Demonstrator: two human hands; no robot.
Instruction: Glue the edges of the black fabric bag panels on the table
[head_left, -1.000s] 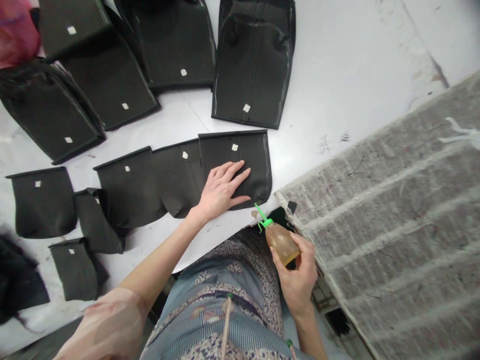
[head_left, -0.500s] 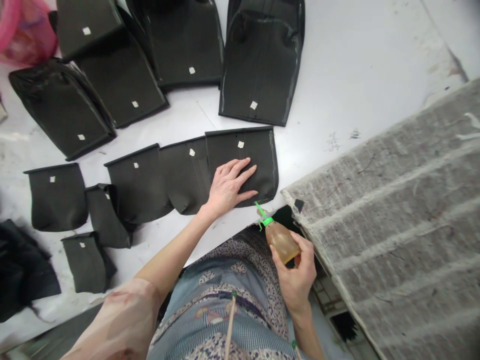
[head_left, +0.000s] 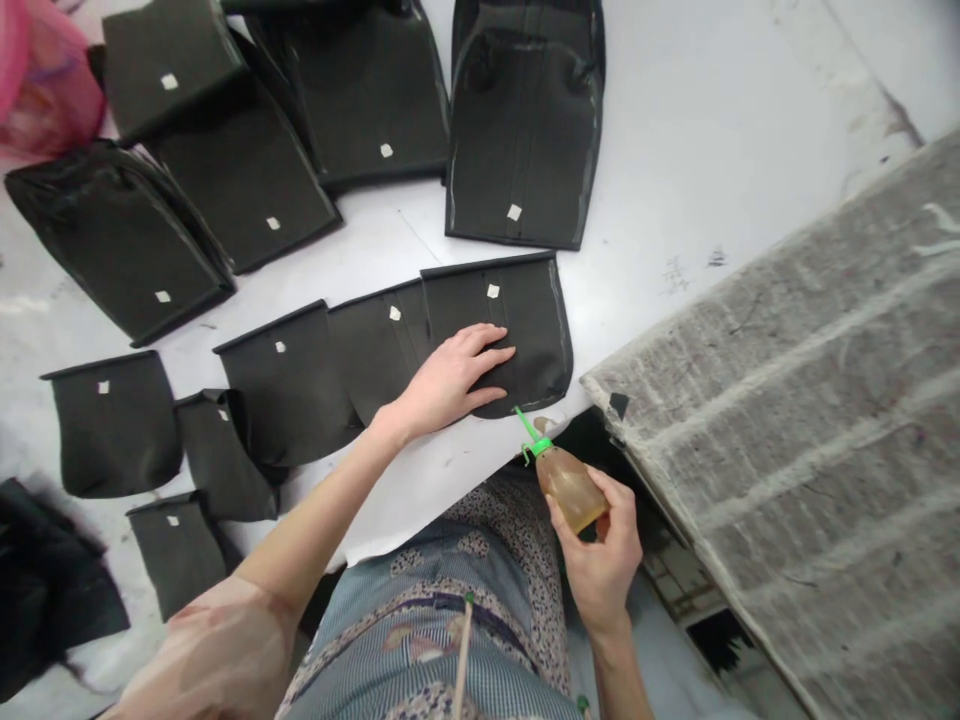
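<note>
Under my left hand (head_left: 454, 378) lies a black fabric piece (head_left: 532, 320) with a small white tag near its folded top edge. The hand rests flat on it, fingers spread. A shiny line runs down the piece's right side and along its bottom edge. In my right hand (head_left: 604, 550) is a squeeze bottle (head_left: 568, 485) of amber liquid with a green nozzle. The nozzle tip is at the piece's bottom edge; I cannot tell whether it touches. Another black piece (head_left: 382, 345) lies partly under the first, to the left.
Larger black pieces (head_left: 517, 130) with white tags lie across the back of the white table (head_left: 675, 120). Several smaller ones (head_left: 112, 425) are at the left, near dark cloth (head_left: 52, 580). A pink basket (head_left: 56, 90) stands back left. A grey padded board (head_left: 810, 430) slants along the right.
The nozzle tip has shifted slightly right relative to my left hand, along the piece's bottom edge. The whole view has also shifted a little. Both hands keep their hold.
</note>
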